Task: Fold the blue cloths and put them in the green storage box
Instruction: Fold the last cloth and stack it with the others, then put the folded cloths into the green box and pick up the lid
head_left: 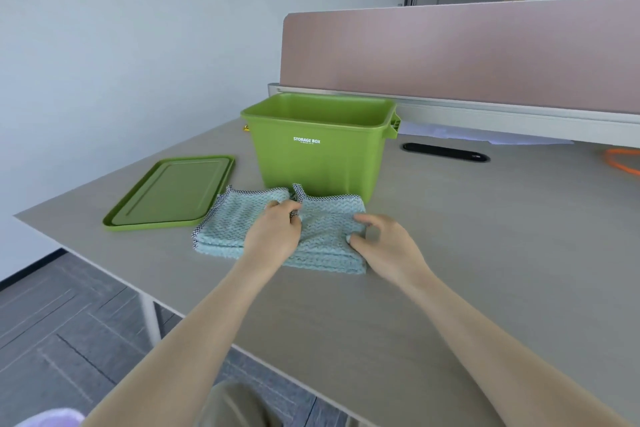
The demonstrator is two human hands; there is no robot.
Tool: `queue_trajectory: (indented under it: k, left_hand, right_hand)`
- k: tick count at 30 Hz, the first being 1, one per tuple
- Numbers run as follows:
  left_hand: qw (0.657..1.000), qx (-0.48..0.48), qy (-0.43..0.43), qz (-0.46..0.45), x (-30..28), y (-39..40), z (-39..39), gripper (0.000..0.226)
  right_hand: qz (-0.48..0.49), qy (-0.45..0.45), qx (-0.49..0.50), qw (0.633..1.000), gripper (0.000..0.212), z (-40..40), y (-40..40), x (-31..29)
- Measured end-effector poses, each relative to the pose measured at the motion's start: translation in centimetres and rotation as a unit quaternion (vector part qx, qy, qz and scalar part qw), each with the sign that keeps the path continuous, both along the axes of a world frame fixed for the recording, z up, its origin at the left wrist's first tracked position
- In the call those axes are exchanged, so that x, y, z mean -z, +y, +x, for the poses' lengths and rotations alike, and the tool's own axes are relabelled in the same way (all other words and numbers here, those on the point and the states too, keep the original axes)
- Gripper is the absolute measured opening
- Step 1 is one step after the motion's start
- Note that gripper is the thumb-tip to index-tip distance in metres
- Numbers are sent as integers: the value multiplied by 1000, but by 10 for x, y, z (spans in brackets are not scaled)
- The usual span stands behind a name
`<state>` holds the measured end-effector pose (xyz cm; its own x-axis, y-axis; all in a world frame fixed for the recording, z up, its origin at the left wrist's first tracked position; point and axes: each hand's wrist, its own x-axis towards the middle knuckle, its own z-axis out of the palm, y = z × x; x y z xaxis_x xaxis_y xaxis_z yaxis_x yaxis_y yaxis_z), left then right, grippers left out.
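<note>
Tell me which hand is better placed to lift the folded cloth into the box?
Probably the right hand: it pinches the blue cloth's right edge, close to the open green storage box. The left hand only holds a loose corner.

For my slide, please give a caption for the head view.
Both hands, left hand and right hand, grip blue cloths before open green storage box.

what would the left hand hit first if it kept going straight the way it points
Probably the green storage box: the left hand points away across the blue cloth, and the box's front wall stands just beyond it.
</note>
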<state>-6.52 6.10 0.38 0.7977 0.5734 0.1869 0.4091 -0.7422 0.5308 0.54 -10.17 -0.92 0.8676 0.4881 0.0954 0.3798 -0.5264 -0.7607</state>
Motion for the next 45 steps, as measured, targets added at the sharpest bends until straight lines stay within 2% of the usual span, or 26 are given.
queue_trajectory:
  k: [2, 4, 5, 7, 11, 15, 20, 23, 25, 27, 31, 34, 38, 42, 45]
  left_hand:
    - [992, -22, 7, 121, -1, -2, 0, 36]
    - [979, 4, -26, 204, -6, -8, 2, 39]
    - [977, 38, -25, 209, -8, -12, 5, 43]
    - [977, 108, 31, 182, -7, -18, 12, 56]
    - [963, 152, 172, 141, 13, -19, 17, 73]
    - [964, 155, 174, 128, 19, -17, 16, 79]
    - [968, 157, 150, 124, 22, -15, 17, 82]
    - [972, 155, 129, 121, 24, -14, 17, 82]
    - [975, 150, 114, 120, 24, -14, 16, 83]
    - [977, 151, 99, 115, 23, -14, 16, 85]
    - [975, 158, 120, 95, 17, -15, 15, 87]
    - [969, 147, 168, 103, 14, -16, 15, 87]
    - [962, 141, 225, 67, 5, -17, 15, 86]
    - [966, 154, 203, -52, -17, -11, 7, 90]
    - [969, 43, 128, -205, -41, -8, 0, 95]
  right_hand:
    - [-1, -6, 20, 1000, 40, 5, 0, -1]
    - [-37, 0, 55, 998, 47, 12, 1, -2]
    - [-75, -5, 66, 995, 52, 16, 2, -1]
    - [-142, -24, 72, 987, 56, 21, 6, 2]
    - [-152, 0, 64, 986, 54, 23, 17, -2]
    - [-164, 56, 44, 984, 44, 29, 20, -7]
    - [-33, 117, 12, 992, 20, 29, 26, -8]
    - [79, 166, 9, 983, 25, 28, 34, -7]
    - [170, 273, 30, 947, 30, 28, 38, -7]
    - [221, 374, 38, 900, 24, 27, 37, -7]
    - [241, 436, 31, 866, 21, 29, 34, -11]
    - [238, 481, 50, 842, 22, 32, 35, -18]
    - [226, 532, 67, 813, 20, 35, 42, -29]
    - [189, 594, 70, 779, 22, 33, 42, -55]
    - [197, 646, 66, 735, 24, 25, 29, -77]
